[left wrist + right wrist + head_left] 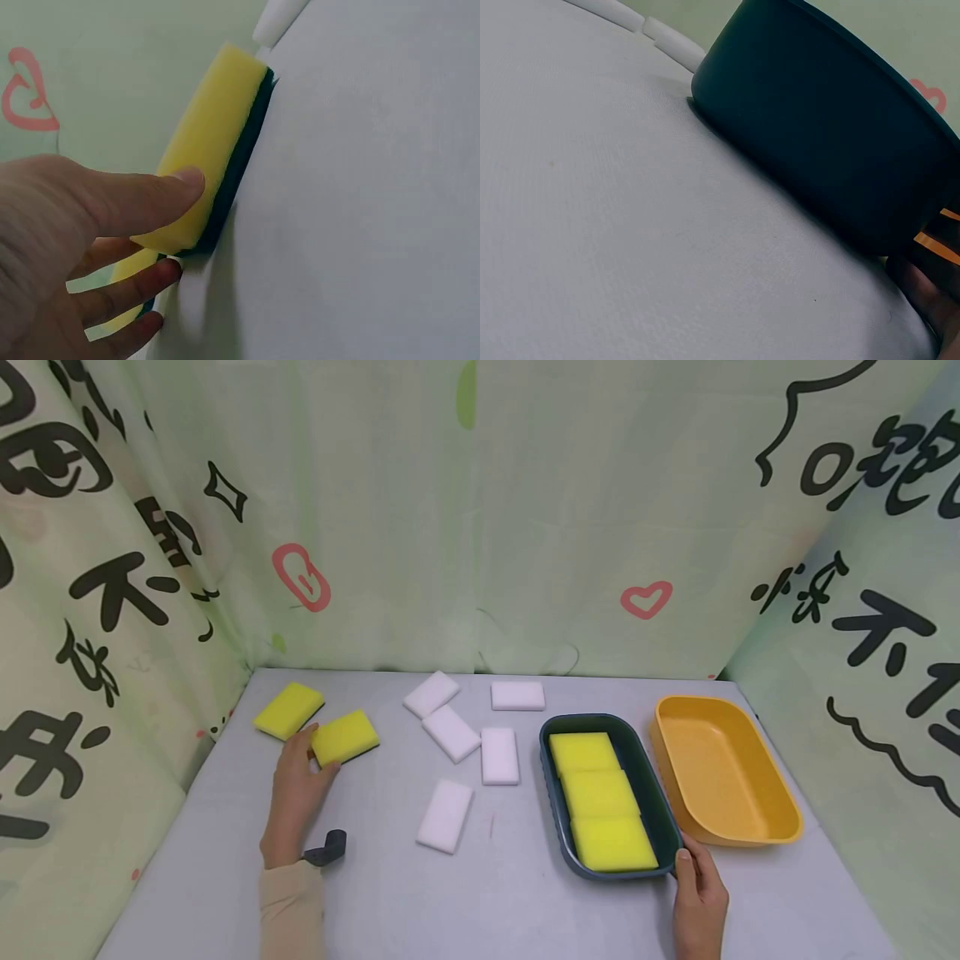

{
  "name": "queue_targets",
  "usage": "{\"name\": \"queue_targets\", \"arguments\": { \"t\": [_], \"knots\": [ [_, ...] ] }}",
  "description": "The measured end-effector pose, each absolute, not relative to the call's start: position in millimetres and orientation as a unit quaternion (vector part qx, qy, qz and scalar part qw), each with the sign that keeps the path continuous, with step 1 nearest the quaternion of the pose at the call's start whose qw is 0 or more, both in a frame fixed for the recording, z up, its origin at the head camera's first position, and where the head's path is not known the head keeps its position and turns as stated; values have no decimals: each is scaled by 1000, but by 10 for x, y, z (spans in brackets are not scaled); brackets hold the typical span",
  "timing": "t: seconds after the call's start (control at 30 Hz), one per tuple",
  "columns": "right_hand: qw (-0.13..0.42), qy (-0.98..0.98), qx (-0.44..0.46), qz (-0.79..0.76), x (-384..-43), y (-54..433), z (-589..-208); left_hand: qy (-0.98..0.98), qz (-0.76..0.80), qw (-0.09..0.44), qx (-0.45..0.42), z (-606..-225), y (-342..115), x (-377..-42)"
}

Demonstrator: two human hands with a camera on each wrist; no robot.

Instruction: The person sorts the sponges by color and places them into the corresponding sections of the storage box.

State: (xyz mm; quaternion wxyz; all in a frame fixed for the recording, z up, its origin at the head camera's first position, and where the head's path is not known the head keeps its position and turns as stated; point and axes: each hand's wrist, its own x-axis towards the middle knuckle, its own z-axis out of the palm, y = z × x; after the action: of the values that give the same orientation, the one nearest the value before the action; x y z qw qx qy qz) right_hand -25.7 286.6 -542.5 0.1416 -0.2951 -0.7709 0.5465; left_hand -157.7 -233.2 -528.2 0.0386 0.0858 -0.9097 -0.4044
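My left hand (295, 789) pinches a yellow sponge (347, 739) with a dark green scouring layer. In the left wrist view its thumb (176, 191) lies on the yellow side, and the sponge leans at a slant over the table. Another yellow sponge (288, 710) lies just beyond that hand, at the far left. My right hand (701, 897) grips the near right corner of a dark green plastic tub (633, 762), thumb at the rim. Three yellow sponges (602, 793) overlap in a row inside this tub. The right wrist view shows the tub's outer wall (802, 112).
Several white foam blocks (445, 816) lie scattered mid-table between the left hand and the green tub. A yellow-orange tub (723, 768) stands right of the green one, close beside it. Printed curtains (472, 552) close off the table's back and sides.
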Motion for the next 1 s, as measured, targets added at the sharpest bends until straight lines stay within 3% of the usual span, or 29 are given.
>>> {"name": "queue_targets", "arguments": {
  "t": [0.37,1.0],
  "knots": [
    [140,-768,-294,552,-256,2867,-5419,-911,-400,0,104,-5357,-2402,-1596],
    [127,-776,-300,540,-251,2883,-5421,-891,-446,-3,88,-5329,-2427,-1599]
  ]
}}
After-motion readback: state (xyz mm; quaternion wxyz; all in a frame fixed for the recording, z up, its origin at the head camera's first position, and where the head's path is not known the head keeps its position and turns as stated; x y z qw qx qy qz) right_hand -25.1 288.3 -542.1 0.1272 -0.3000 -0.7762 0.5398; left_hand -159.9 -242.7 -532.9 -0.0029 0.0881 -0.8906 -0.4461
